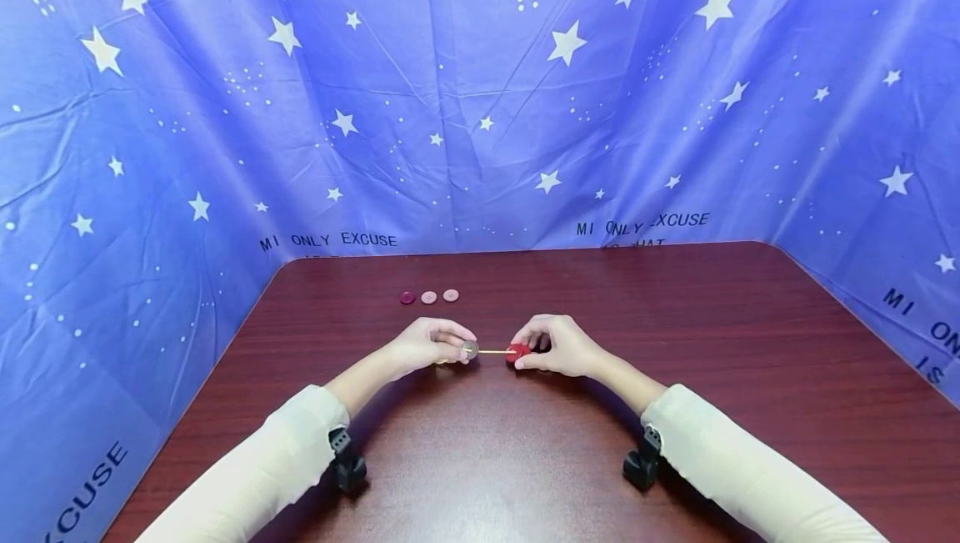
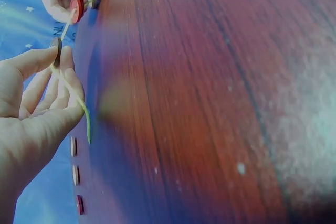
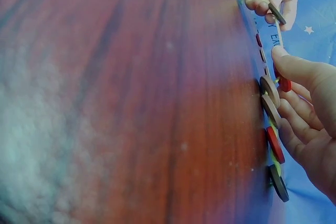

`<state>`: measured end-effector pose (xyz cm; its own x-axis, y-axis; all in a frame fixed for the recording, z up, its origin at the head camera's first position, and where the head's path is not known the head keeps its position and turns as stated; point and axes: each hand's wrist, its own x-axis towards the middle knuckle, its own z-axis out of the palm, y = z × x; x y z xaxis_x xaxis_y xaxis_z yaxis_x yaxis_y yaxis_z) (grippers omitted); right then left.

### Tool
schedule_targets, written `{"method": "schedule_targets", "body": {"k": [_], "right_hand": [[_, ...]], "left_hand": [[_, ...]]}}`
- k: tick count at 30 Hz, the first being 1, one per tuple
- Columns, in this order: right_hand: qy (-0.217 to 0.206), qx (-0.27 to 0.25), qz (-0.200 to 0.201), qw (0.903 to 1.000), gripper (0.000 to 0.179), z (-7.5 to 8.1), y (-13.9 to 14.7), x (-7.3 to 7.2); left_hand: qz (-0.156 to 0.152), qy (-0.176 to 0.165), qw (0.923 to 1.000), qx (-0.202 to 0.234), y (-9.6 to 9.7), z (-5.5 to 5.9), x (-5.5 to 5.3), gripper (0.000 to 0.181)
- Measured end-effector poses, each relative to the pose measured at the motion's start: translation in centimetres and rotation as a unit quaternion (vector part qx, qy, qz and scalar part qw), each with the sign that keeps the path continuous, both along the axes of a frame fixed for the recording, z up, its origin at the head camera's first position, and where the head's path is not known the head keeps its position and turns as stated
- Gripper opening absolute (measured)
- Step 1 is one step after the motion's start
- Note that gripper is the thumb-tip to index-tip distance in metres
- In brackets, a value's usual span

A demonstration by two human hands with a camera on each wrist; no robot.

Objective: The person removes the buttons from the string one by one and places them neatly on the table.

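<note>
Yellow cord [image 1: 492, 352] runs straight between the two hands over the tabletop [image 1: 480, 451]. Left hand [image 1: 429, 346]: grip narrow, pinching the grey-brown button [image 1: 470, 349] on the cord. Right hand [image 1: 561, 346]: grip narrow, pinching the red button [image 2: 77, 10]. The free cord end [image 2: 88, 124] hangs past the left fingers. Handling, by judgement: buttons light, stiff, smooth, liable to slip; cord soft, limp when slack. Hold each button by opposite rims, holes clear; take the cord close to the hole.
</note>
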<state>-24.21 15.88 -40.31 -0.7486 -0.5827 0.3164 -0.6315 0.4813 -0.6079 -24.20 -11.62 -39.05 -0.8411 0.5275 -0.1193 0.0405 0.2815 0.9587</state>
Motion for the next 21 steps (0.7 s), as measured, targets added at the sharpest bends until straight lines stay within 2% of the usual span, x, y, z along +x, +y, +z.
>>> {"method": "schedule_targets", "body": {"k": [9, 15, 21], "right_hand": [[-0.006, -0.002, -0.004, 1.0000, 0.024, 0.1, 0.1, 0.0], [-0.009, -0.006, -0.005, 0.9999, 0.025, 0.2, 0.2, 0.1], [-0.007, -0.004, -0.005, 1.0000, 0.025, 0.1, 0.2, 0.1]], "left_hand": [[0.005, 0.002, 1.0000, 0.005, -1.0, 0.0, -0.1, 0.036], [0.013, -0.006, 0.9997, 0.021, -1.8, -0.3, -0.4, 0.037], [0.021, -0.003, 0.9996, 0.019, -2.6, -0.5, -0.5, 0.037]]}}
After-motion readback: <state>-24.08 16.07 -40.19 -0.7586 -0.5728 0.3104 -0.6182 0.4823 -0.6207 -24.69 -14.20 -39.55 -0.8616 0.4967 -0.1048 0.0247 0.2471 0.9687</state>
